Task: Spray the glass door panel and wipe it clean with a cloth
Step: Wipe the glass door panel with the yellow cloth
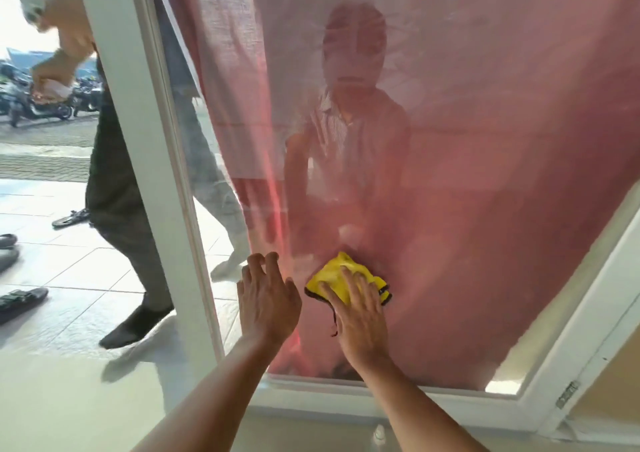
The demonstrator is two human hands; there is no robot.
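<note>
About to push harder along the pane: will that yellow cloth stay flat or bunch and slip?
Probably floppy: the yellow cloth lies crumpled, with a dark edge strand dangling beside the right hand. Likely to bunch or slide, since only flat fingers press it against the glass door panel. Seems light.

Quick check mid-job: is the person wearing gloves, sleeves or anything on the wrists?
No. The left hand and right hand have no gloves, rings, watch or bands showing. The left arm and right arm are sleeveless down to the picture's edge. The reflection in the glass door panel suggests a short-sleeved striped shirt.
</note>
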